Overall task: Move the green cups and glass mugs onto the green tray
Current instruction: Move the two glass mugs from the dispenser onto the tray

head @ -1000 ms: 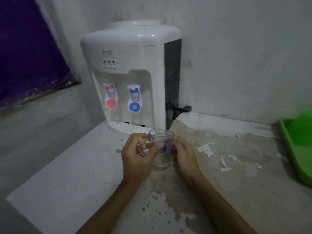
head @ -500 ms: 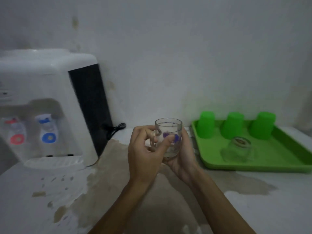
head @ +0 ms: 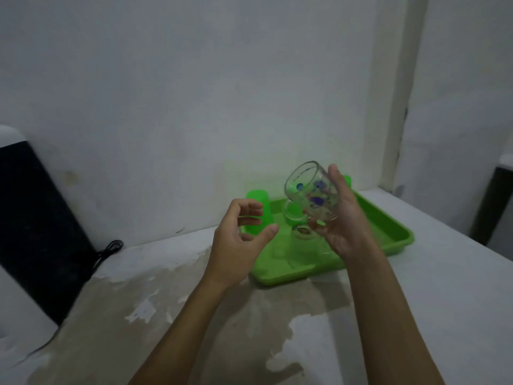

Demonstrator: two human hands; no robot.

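My right hand (head: 342,218) holds a clear glass mug (head: 312,191) with blue and purple dots, tilted so its mouth faces up and left, above the green tray (head: 388,222). My left hand (head: 238,240) is off the mug, fingers curled apart, just left of the tray's near corner. On the tray an upside-down green cup (head: 256,211) stands at the back left. A second green cup (head: 294,211) shows partly behind the held mug, and a third peeks past my right fingers. Another glass mug (head: 304,238) sits upside down on the tray, under the held one.
The white water dispenser with its black side (head: 36,232) stands at the far left, a black cord (head: 109,251) lying beside it. The worn, patchy white counter (head: 166,315) runs under my arms. A dark object (head: 497,207) sits at the right edge by the wall.
The view swung right from the dispenser to the tray. My left hand let go of the mug. My right hand carried it over the tray and tipped it sideways.
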